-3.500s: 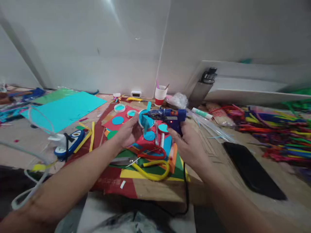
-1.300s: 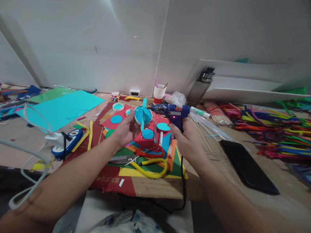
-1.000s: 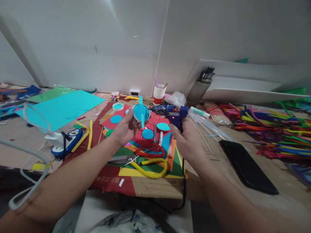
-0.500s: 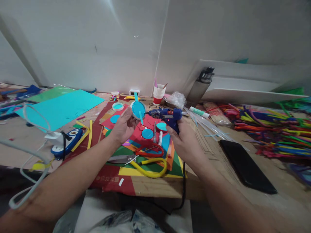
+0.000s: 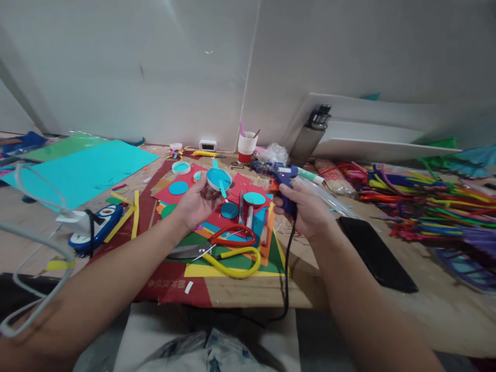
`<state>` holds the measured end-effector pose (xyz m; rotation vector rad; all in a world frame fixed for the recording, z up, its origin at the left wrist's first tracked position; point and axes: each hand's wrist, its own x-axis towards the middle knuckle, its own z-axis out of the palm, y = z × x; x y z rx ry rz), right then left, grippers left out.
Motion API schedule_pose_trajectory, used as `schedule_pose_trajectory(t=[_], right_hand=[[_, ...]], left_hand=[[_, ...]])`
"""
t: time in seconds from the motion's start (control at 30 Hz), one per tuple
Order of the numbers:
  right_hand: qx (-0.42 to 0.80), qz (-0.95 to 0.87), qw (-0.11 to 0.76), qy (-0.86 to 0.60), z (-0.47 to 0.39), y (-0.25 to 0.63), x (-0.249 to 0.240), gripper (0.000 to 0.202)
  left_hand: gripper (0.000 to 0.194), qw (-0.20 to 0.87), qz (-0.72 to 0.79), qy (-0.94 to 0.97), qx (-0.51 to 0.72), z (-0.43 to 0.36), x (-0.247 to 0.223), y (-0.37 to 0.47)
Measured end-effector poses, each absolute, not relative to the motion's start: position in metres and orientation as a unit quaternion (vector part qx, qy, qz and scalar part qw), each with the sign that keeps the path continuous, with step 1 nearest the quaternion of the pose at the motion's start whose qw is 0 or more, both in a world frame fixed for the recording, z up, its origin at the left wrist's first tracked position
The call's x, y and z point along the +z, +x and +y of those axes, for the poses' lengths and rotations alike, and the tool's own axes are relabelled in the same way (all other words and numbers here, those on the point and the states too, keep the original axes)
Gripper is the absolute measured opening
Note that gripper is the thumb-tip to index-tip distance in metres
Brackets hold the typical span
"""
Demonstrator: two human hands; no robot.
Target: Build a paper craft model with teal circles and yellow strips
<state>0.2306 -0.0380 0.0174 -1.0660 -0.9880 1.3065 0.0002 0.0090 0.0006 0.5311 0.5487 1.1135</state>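
Note:
My left hand (image 5: 199, 203) grips a small white round cup (image 5: 218, 180) lined in blue, with a blue strip across it that sticks out at both ends. Its blue inside faces up and toward me. To the right, my right hand (image 5: 298, 201) is wrapped round the handle of a blue glue gun (image 5: 285, 181), whose nozzle points left, apart from the cup. A black cord hangs from the gun. Under the hands lie red paper sheets, blue discs (image 5: 178, 188), a marker (image 5: 250, 217) and scissors (image 5: 232, 264) with red and yellow handles.
Cyan sheet (image 5: 93, 168) and a blue-white power strip (image 5: 96, 227) on the left. Paper cups (image 5: 247, 147), a yellow cutter (image 5: 205, 153) and a grey bottle (image 5: 310, 135) stand or lie at the back. On the right are a black phone (image 5: 375, 254) and colourful pipe cleaners (image 5: 437, 201).
The glue gun has moved right and up, away from the cup. The cup has tipped back so that its opening faces more upward. The camera view has shifted slightly.

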Motion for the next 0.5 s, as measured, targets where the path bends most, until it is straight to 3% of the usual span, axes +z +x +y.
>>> schedule_pose_trajectory(t=[0.13, 0.27, 0.5], right_hand=[[0.529, -0.384, 0.596, -0.467, -0.029, 0.258, 0.020, 0.023], [0.441, -0.342, 0.600, -0.574, -0.014, 0.286, 0.011, 0.013], [0.311, -0.358, 0.453, -0.755, 0.014, 0.305, -0.027, 0.009]], left_hand=[[0.040, 0.780, 0.243, 0.268, 0.511, 0.007, 0.004, 0.000], [0.039, 0.780, 0.232, 0.266, 0.516, 0.005, 0.008, 0.000], [0.039, 0.780, 0.227, 0.262, 0.521, 0.002, 0.011, 0.000]])
